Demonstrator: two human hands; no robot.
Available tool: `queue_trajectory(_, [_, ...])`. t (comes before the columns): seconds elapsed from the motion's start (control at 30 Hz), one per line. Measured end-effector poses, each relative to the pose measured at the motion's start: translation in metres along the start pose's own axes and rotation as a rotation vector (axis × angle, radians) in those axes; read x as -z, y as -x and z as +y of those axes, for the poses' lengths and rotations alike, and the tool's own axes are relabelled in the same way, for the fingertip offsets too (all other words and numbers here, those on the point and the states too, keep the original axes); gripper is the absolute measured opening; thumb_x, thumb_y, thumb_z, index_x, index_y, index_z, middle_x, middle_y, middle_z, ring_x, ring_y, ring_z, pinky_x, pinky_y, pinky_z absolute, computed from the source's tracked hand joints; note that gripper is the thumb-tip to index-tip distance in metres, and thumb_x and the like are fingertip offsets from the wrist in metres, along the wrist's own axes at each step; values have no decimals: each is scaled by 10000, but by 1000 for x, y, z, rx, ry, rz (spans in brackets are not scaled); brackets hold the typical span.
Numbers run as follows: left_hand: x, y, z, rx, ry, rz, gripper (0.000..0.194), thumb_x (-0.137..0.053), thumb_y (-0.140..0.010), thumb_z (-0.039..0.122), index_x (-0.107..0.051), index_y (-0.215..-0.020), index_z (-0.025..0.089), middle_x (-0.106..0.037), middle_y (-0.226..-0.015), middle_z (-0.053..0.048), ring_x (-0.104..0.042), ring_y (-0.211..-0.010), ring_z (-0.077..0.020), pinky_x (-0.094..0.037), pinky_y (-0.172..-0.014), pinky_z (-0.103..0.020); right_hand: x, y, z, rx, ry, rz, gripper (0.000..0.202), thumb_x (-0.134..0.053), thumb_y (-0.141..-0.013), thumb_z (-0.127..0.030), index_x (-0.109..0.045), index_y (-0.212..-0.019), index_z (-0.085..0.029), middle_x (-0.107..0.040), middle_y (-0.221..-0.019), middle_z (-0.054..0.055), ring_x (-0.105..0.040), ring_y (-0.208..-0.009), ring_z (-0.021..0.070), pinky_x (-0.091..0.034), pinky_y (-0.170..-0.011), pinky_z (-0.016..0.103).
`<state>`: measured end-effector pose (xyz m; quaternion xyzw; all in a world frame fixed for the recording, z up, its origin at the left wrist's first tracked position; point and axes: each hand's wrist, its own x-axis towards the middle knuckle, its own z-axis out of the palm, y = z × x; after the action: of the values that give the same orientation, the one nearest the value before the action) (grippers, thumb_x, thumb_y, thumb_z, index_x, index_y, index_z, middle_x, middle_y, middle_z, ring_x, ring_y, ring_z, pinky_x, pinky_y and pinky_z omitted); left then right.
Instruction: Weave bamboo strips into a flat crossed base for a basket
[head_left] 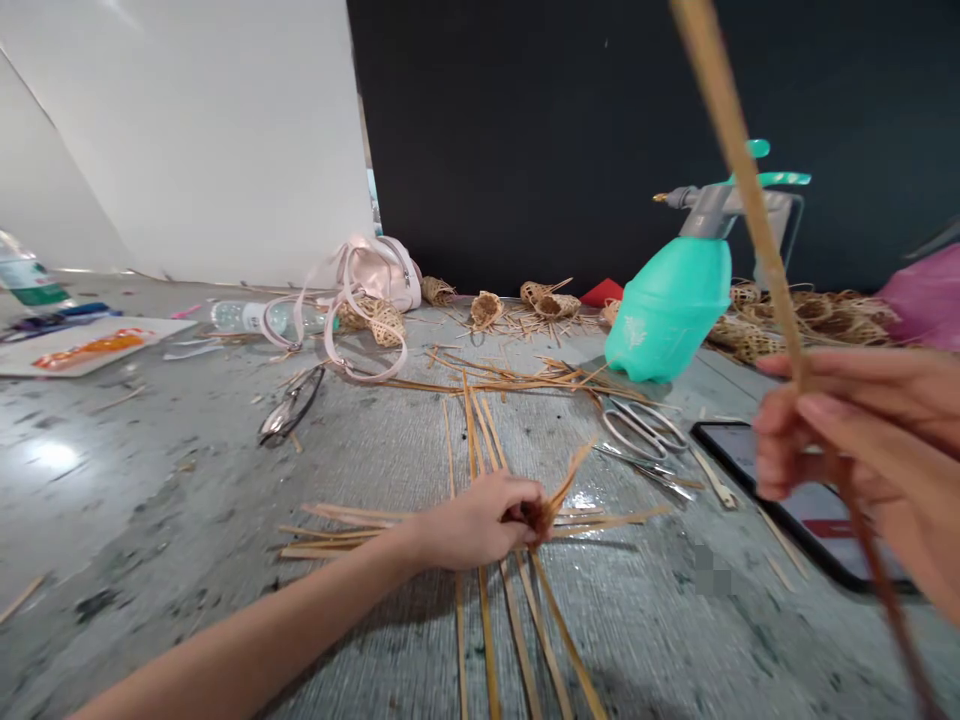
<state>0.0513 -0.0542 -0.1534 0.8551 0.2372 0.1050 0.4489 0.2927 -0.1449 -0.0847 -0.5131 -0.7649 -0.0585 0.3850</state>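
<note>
Crossed bamboo strips (512, 610) spread over the grey table, some running away from me and others sideways. My left hand (491, 520) is closed round the strips near their crossing, at the lower middle; a short bent bunch of strip ends sticks up beside its fingers. At the right, my right hand (862, 430) is raised above the table and pinches one long strip (772, 260) between thumb and fingers. This strip rises to the top edge, and its darker lower part hangs down to the bottom right.
Behind lie loose strips (525, 380), woven pieces (486, 310) and a pink bag (371, 275). A turquoise spray bottle (667, 310) stands right of centre, near scissors (641, 430) and a phone (795, 510). Eyeglasses (289, 408) and a plastic bottle (259, 318) lie left.
</note>
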Motion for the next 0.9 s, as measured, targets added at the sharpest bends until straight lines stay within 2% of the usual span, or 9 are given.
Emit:
queue_trajectory(0.1, [-1, 0, -3, -3, -1, 0, 164, -536, -882, 269, -569, -804, 129, -574, -784, -4, -567, -720, -140, -475, -665, -309, -25, 9, -3, -531, -531, -280, 224, -429, -889, -324, -469, -1094, -244, -658, -695, 35, -627, -551, 160, -502, -454, 240])
queue_trajectory(0.2, [-1, 0, -5, -3, 10, -3, 167, -531, -886, 278, -577, -833, 126, -585, -801, -10, -577, -726, -142, -483, -671, -315, -60, 26, -16, -792, -648, -551, 134, -409, -874, -295, -440, -969, -206, -662, -665, 29, -549, -420, 109, -386, -364, 186])
queue_trajectory(0.3, [-2, 0, -6, 14, 25, -2, 162, -531, -888, 276, -579, -862, 124, -588, -813, -13, -581, -723, -141, -489, -662, -312, -87, 41, -29, -801, -661, -659, 68, -355, -863, -228, -414, -879, -199, -644, -620, 7, -460, -335, 73, -308, -335, 169])
queue_trajectory(0.43, [-4, 0, -6, 49, 62, 16, 157, -537, -884, 271, -576, -855, 122, -581, -795, -6, -574, -688, -131, -488, -630, -293, -104, 51, -39, -801, -546, -612, 70, -368, -825, -196, -383, -759, -216, -548, -458, -48, -320, -238, 63, -157, -262, 175])
queue_trajectory(0.53, [-6, -1, -5, 68, 119, 40, 72, -553, -859, 181, -573, -819, 124, -532, -694, 26, -527, -604, -106, -445, -562, -244, -110, 51, -39, -775, -497, -578, 78, -402, -820, -215, -407, -743, -219, -428, -348, -90, -269, -216, 71, -120, -263, 192])
queue_trajectory(0.57, [-7, -1, -5, 73, 139, 52, 36, -558, -833, 117, -580, -805, 126, -502, -651, 41, -498, -578, -97, -416, -542, -225, -112, 50, -38, -765, -486, -562, 75, -417, -816, -222, -420, -742, -218, -395, -331, -99, -257, -213, 72, -116, -265, 198])
queue_trajectory(0.7, [-8, 0, -4, 91, 195, 123, 221, -556, -720, -18, -637, -842, 146, -436, -591, 60, -414, -554, -88, -332, -518, -203, -118, 46, -35, -737, -470, -507, 49, -462, -777, -209, -460, -728, -208, -419, -379, -91, -267, -242, 64, -147, -267, 198])
queue_trajectory(0.8, [-7, 1, -5, 85, 217, 194, 312, -632, -687, 42, -651, -975, 158, -527, -778, 15, -441, -621, -102, -369, -568, -216, -120, 44, -34, -733, -483, -504, 63, -474, -752, -209, -469, -690, -203, -438, -410, -81, -296, -267, 64, -183, -271, 196])
queue_trajectory(0.9, [-4, 1, -6, 45, 241, 208, 326, -684, -655, 66, -674, -966, 166, -552, -945, -29, -501, -729, -126, -408, -649, -229, -121, 45, -34, -730, -490, -511, 95, -492, -741, -237, -470, -657, -199, -488, -461, -59, -398, -328, 79, -262, -325, 203])
